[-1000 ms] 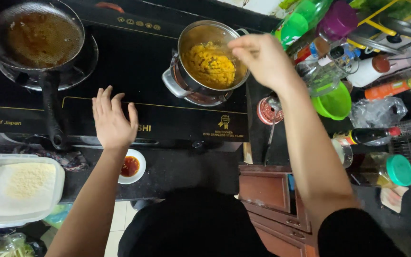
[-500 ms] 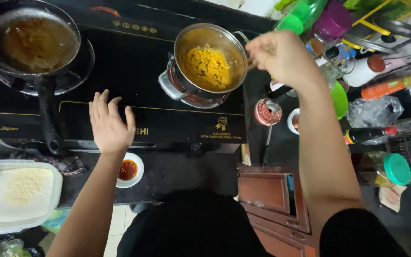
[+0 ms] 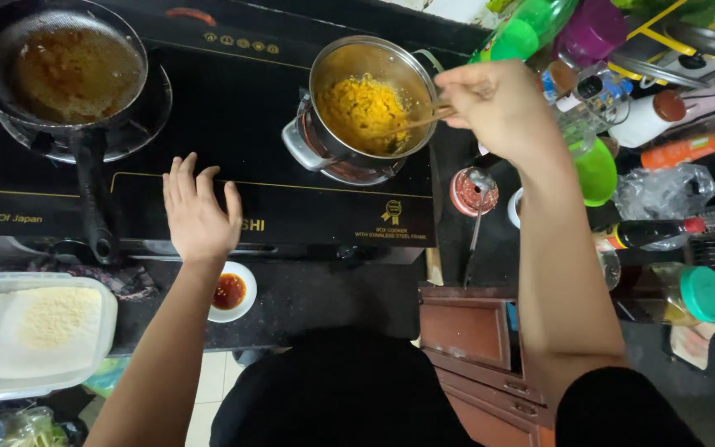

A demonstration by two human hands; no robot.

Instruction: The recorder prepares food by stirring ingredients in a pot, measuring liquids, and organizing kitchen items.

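Shiny steel pot (image 3: 357,79); glossy black glass cooktop (image 3: 233,124); wooden chopsticks (image 3: 419,122).

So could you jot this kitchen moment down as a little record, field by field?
Right hand: grips a wooden utensil whose tip is in the pot
Pot: steel, on the stove, holds yellow food
Left hand: open, fingers spread, flat on the black stove
Pan: dark, brown liquid inside, handle toward the person
Dish: small, white, red sauce, just below the left hand
Tub: plastic, pale crumbs inside, at lower left
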